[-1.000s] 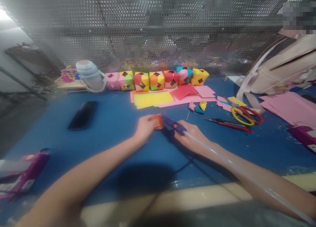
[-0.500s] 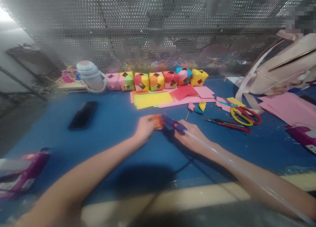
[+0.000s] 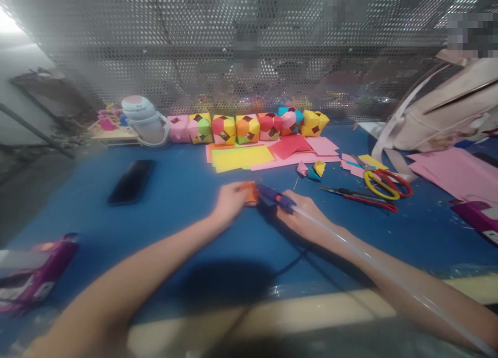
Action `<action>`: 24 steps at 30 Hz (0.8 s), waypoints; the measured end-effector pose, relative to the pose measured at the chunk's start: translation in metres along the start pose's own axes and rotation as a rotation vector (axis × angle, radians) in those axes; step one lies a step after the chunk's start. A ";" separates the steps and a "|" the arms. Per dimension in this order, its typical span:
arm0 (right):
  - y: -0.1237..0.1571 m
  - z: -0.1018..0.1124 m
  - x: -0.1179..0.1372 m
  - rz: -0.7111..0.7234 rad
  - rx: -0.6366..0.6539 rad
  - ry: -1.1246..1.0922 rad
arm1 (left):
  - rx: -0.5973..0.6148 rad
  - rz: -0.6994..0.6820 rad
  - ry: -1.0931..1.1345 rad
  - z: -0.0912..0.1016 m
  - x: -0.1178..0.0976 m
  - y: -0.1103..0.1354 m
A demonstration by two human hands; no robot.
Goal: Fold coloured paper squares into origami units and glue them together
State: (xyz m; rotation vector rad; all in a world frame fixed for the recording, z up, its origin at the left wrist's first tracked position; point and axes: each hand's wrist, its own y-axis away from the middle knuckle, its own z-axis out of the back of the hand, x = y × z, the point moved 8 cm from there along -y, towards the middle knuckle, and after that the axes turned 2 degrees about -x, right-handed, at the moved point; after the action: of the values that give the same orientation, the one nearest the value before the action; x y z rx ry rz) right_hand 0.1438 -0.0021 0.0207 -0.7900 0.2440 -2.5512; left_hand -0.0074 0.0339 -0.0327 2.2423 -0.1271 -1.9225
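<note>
Near the middle of the blue table, my left hand (image 3: 230, 202) pinches a small folded piece of orange paper (image 3: 250, 193). My right hand (image 3: 298, 212) is closed around a dark blue hot glue gun (image 3: 274, 196), whose nozzle points left at the orange paper with a slight gap. A long clear glue stick (image 3: 342, 238) sticks out of the gun's back and runs over my right forearm. Just beyond my hands lie small folded paper pieces, one pink (image 3: 302, 168), one teal (image 3: 314, 174) and one yellow (image 3: 319, 167).
Finished paper cubes (image 3: 248, 128) line the back, behind yellow paper sheets (image 3: 243, 157). Scissors (image 3: 381, 184) and a thin pointed tool (image 3: 350, 193) lie right. A phone (image 3: 132, 182) and a white bottle (image 3: 143, 120) are left; a pale bag (image 3: 447, 109) stands back right. Purple boxes (image 3: 46, 275) flank both sides.
The glue gun's nozzle has drawn back slightly to the right from the orange paper. My left hand has stayed almost where it was.
</note>
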 end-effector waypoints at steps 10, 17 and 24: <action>-0.001 0.003 0.002 0.001 -0.003 -0.010 | 0.006 -0.006 -0.017 -0.001 0.000 0.000; 0.000 0.005 0.003 0.006 -0.042 -0.008 | 0.017 -0.012 -0.025 -0.001 0.001 -0.002; -0.001 0.005 0.000 -0.011 -0.055 -0.018 | 0.020 -0.014 -0.029 0.000 0.002 -0.002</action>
State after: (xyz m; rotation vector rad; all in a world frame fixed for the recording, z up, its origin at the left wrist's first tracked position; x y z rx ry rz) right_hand 0.1462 -0.0015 0.0258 -0.8362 0.3059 -2.5561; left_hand -0.0070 0.0358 -0.0349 2.2337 -0.1363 -1.9704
